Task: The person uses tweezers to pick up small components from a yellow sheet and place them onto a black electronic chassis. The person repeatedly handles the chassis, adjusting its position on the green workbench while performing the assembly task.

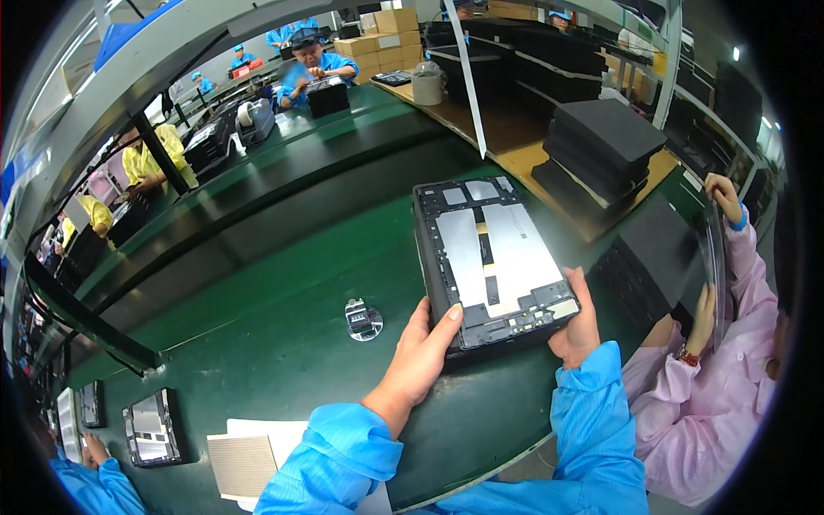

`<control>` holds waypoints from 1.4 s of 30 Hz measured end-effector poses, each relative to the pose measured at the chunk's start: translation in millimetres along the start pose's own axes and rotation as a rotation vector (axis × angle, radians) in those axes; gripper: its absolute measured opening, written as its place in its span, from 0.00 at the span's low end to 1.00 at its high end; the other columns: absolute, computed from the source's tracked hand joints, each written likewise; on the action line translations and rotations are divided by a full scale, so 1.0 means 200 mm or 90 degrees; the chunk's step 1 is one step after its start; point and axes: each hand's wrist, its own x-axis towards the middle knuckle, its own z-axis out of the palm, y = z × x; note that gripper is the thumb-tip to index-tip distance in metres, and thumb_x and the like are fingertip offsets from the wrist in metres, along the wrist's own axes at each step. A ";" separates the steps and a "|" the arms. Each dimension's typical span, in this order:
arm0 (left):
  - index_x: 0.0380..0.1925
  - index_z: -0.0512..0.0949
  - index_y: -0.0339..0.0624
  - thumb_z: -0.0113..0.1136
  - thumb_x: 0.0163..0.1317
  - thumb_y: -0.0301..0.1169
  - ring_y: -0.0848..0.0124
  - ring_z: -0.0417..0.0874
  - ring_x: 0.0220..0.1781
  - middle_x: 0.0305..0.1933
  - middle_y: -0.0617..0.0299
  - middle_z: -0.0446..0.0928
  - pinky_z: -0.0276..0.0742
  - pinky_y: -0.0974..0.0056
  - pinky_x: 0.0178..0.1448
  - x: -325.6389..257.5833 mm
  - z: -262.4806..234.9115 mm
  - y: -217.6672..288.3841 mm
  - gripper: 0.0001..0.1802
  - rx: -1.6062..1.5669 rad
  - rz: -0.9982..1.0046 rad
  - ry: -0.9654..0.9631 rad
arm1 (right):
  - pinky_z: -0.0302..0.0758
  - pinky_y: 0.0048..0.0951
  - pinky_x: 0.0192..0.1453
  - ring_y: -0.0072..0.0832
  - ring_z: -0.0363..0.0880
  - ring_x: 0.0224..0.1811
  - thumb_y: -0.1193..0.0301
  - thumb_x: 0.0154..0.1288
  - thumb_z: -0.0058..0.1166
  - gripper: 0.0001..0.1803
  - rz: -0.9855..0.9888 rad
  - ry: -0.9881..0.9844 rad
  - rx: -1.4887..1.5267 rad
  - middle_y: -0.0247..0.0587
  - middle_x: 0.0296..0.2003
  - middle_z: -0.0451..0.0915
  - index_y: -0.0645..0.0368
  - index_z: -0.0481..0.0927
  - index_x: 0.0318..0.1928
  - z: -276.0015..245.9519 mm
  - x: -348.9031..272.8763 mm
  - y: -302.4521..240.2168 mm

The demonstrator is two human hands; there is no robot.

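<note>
Between my two hands is an opened tablet (457, 249), its inner side up, with silver plates, a dark ribbon cable and small boards along the near end. It lies on top of a thick black block or stack, whose make-up I cannot tell. My left hand (415, 359) grips the near left corner, thumb on the top edge. My right hand (580, 324) holds the near right corner, its fingers partly hidden. Left of them, a small dark part (363, 320) sits on a clear round piece on the green table (283, 300).
Black foam sheets (605, 142) are stacked at the far right. A person in pink (712, 386) on the right holds a clear sheet beside more black sheets. Another opened tablet (154, 429) and a beige card (240, 466) lie at the lower left. A metal post (468, 81) stands at the back.
</note>
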 end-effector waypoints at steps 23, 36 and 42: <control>0.63 0.62 0.28 0.54 0.57 0.37 0.65 0.76 0.57 0.56 0.51 0.74 0.70 0.63 0.63 -0.60 -0.56 0.47 0.35 -0.210 0.260 0.077 | 0.72 0.30 0.57 0.26 0.75 0.51 0.62 0.69 0.44 0.24 -0.200 -0.175 -0.032 0.43 0.48 0.76 0.67 0.68 0.58 0.86 -0.55 0.23; 0.40 0.79 0.39 0.52 0.62 0.40 0.63 0.81 0.47 0.45 0.56 0.82 0.72 0.60 0.58 -0.74 -1.27 0.25 0.17 -0.299 0.150 0.363 | 0.69 0.24 0.52 0.23 0.73 0.46 0.64 0.68 0.51 0.19 0.105 -0.212 -0.122 0.38 0.42 0.78 0.68 0.73 0.52 1.23 -0.43 0.94; 0.66 0.60 0.30 0.45 0.64 0.29 0.67 0.77 0.55 0.56 0.51 0.73 0.71 0.63 0.61 -0.74 -1.18 0.30 0.30 -0.202 0.266 0.406 | 0.71 0.21 0.48 0.19 0.74 0.42 0.77 0.63 0.57 0.14 0.017 -0.245 -0.149 0.38 0.41 0.77 0.67 0.73 0.48 1.28 -0.47 0.84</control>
